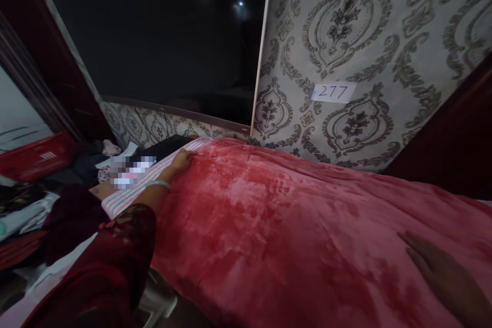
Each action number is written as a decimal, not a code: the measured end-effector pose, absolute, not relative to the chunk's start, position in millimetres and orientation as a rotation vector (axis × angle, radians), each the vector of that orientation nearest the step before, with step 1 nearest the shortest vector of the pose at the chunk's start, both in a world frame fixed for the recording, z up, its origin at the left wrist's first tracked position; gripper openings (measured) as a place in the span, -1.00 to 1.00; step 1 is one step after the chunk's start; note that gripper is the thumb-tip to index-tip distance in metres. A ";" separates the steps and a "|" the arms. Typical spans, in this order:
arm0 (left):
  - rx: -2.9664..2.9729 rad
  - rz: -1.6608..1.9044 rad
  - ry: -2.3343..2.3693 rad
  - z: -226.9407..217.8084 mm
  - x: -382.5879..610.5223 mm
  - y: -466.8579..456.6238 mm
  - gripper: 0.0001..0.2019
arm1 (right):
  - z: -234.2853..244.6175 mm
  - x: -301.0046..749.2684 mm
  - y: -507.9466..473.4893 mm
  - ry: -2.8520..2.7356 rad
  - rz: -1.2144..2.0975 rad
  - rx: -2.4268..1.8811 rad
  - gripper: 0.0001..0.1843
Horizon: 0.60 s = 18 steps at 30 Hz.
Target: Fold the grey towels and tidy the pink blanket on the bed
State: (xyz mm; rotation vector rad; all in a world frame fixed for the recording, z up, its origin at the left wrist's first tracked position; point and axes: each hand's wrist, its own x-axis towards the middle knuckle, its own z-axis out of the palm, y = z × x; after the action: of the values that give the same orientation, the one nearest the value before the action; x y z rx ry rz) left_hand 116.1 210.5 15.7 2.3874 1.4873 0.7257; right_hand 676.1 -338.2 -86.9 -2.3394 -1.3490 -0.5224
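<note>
A red and pink plush blanket (269, 215) is spread over a long surface in front of me. At its far left edge my left hand (180, 161) has its fingers curled closed on the blanket's border, with a bracelet on the wrist. Beneath that forearm runs a striped cloth (126, 196) in white, pink and grey, showing along the blanket's left side. On the right, my right hand (442, 269) lies flat on the blanket, fingers stretched out and holding nothing.
Behind the blanket a large dark television (161, 36) hangs on patterned wallpaper (346, 15). A paper label (333, 92) reads 277. To the left are a red bag (38, 156) and piled clothes (73, 220). Part of a white plastic chair (159, 300) shows below my left arm.
</note>
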 end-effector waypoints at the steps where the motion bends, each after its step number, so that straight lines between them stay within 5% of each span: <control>1: 2.406 0.731 1.491 15.1 116.3 211.0 -0.61 | -88.0 677.9 -338.8 -1.348 -0.457 -2.337 -0.43; 18: 2.526 0.676 1.467 42.0 109.9 199.0 -0.76 | -87.1 677.6 -336.7 -1.308 -0.352 -2.419 -0.33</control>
State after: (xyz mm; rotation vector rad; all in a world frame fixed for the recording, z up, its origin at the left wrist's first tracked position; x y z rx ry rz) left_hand 109.9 199.0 42.0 2.5263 1.4670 0.6759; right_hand 677.6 -336.7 -87.1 -2.4193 -1.3081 -0.3522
